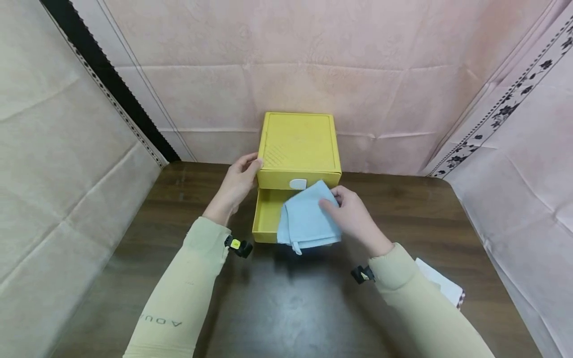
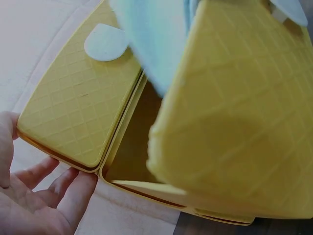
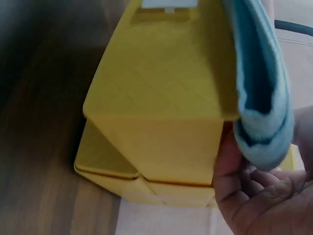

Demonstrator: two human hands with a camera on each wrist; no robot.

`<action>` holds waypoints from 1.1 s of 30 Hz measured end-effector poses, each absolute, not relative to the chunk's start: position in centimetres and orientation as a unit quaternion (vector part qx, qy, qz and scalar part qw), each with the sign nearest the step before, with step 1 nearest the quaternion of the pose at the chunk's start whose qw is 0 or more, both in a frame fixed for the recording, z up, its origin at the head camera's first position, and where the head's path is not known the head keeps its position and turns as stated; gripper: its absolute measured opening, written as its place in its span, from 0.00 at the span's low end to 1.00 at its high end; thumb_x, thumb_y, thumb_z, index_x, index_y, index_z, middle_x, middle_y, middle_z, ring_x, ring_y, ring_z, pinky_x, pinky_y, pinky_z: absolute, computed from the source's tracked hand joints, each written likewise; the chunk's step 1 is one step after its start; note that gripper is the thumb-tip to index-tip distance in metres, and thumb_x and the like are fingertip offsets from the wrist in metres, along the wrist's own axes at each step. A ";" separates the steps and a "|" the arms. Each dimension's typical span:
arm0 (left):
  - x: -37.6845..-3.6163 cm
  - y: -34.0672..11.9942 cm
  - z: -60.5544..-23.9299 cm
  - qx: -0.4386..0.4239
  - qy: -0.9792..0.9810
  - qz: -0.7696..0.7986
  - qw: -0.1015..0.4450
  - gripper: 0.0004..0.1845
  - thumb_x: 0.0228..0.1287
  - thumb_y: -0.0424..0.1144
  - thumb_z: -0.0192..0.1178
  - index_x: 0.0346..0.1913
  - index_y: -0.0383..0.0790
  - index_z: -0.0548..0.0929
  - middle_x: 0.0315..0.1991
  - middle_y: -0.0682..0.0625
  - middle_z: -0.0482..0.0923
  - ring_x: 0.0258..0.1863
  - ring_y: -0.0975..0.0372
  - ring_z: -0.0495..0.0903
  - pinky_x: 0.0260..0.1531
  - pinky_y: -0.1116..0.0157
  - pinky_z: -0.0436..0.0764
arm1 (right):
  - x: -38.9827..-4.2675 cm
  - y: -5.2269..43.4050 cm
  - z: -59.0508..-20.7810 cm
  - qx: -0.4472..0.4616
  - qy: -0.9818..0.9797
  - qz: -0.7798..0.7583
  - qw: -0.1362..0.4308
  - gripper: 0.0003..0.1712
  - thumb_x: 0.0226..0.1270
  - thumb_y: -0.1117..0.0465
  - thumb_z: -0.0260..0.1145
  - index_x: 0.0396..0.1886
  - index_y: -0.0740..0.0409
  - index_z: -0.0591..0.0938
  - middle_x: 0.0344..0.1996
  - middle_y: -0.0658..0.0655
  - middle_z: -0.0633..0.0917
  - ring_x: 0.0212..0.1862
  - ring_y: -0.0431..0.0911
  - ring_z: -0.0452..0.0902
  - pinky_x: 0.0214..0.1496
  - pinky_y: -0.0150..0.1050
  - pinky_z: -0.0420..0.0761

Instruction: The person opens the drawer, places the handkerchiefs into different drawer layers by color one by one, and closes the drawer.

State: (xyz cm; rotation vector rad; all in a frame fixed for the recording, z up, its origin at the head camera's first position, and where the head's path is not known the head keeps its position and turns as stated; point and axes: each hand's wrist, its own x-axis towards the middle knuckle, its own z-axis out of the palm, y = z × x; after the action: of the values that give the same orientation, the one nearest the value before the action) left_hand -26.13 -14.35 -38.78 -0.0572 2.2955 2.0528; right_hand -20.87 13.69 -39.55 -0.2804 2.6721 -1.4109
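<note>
A yellow drawer box (image 1: 300,141) stands against the cloth backdrop, its top drawer front (image 2: 83,98) closed and with a white tab (image 2: 105,43). Below it, a waffle-patterned drawer (image 2: 239,112) is pulled out. My left hand (image 1: 237,186) rests on the box's left side, thumb at the top edge and fingers (image 2: 80,196) against the side wall. A folded light-blue cloth (image 1: 311,216) is pinched by my right hand (image 1: 353,214) at its right edge, over the pulled-out drawer. In the right wrist view the cloth (image 3: 266,132) hangs in thick folds beside the drawer front.
The box stands at the far edge of a dark wooden table (image 1: 277,308). A white item with a checked edge (image 1: 440,283) lies at the right, partly hidden by the right sleeve. Pale cloth (image 1: 304,74) hangs behind and at both sides.
</note>
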 end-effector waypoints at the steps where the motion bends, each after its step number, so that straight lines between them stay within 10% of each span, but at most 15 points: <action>1: -26.1 -14.3 -38.9 -0.018 0.746 0.665 0.032 0.28 0.70 0.57 0.53 0.69 0.51 0.69 0.60 0.51 0.71 0.56 0.59 0.74 0.57 0.58 0.75 | -20.9 13.8 -39.7 -0.096 0.889 -0.445 0.050 0.16 0.70 0.52 0.62 0.46 0.61 0.76 0.37 0.59 0.81 0.36 0.49 0.76 0.35 0.40 0.79; 33: -25.7 -14.2 -39.0 -0.013 0.745 0.667 0.026 0.27 0.70 0.56 0.53 0.68 0.51 0.69 0.61 0.51 0.70 0.56 0.59 0.74 0.56 0.59 0.75 | -22.8 8.6 -41.6 -0.172 0.929 -0.302 0.125 0.14 0.70 0.54 0.60 0.29 0.60 0.76 0.21 0.55 0.72 0.25 0.48 0.71 0.29 0.39 0.73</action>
State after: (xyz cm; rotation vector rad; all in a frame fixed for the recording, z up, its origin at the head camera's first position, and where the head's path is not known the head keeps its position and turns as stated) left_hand -25.66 -14.18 -38.99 -0.0394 2.3028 2.0606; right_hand -22.81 8.57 -41.58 -0.5000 2.7084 -0.8791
